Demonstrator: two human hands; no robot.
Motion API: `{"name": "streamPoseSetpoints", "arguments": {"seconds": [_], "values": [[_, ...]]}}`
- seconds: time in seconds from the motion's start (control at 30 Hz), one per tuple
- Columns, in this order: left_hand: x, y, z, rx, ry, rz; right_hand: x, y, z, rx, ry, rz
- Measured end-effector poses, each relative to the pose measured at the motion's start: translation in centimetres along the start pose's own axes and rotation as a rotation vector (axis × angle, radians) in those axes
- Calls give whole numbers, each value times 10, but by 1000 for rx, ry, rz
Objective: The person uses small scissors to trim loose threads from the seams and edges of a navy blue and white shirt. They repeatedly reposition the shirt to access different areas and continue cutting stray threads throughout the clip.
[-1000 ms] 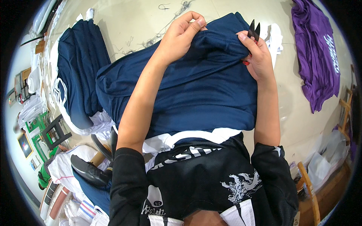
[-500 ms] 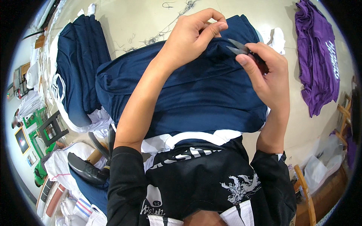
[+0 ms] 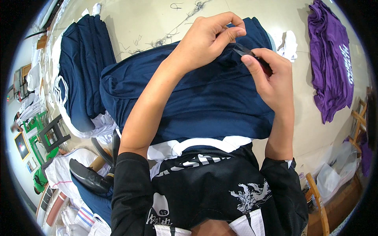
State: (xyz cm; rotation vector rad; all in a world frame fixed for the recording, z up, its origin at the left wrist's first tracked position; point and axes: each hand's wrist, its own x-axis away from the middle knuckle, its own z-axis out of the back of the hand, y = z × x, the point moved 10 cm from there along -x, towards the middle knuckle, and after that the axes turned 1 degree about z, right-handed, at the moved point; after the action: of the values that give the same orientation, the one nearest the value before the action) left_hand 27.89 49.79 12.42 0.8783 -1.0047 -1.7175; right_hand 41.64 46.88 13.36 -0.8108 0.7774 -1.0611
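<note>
A navy blue garment (image 3: 204, 98) with white trim lies across my lap. My left hand (image 3: 206, 41) pinches a fold of its fabric near the far edge, fingers closed on the cloth. My right hand (image 3: 271, 78) grips small black thread snips (image 3: 252, 55), their tip resting against the fold that the left hand pinches. Both hands are close together above the garment.
A stack of navy garments (image 3: 82, 74) lies on the floor at the left, over white pieces. A purple shirt (image 3: 332, 59) lies at the right. Loose thread scraps (image 3: 173, 31) litter the pale floor. Wooden furniture (image 3: 319, 204) stands at the lower right, a dark shoe (image 3: 88, 177) at the lower left.
Both hands drew nearer to me and closer together. The right hand turned the snips down from upright so they now point at the fold in the left hand.
</note>
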Motion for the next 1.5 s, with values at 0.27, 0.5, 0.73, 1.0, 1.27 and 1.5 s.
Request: {"name": "streamPoseSetpoints", "arguments": {"seconds": [0.27,0.5,0.73,1.0,1.27,1.5], "values": [[-1,4,4,61,79,-82,-2,5,-6,-23,-32,-15],[-2,3,0,60,36,-86,-2,-1,-13,-6,-80,86],[-3,-8,-8,93,-32,-53,-5,17,-18,-113,-138,-51],[-5,-12,-11,88,-100,-2,-7,22,-26,-207,-176,-3],[-7,-15,-7,123,-50,-24,-8,26,-30,-283,-218,11],[-35,-96,38,234,133,325,-21,29,-23,8,66,102]]}}
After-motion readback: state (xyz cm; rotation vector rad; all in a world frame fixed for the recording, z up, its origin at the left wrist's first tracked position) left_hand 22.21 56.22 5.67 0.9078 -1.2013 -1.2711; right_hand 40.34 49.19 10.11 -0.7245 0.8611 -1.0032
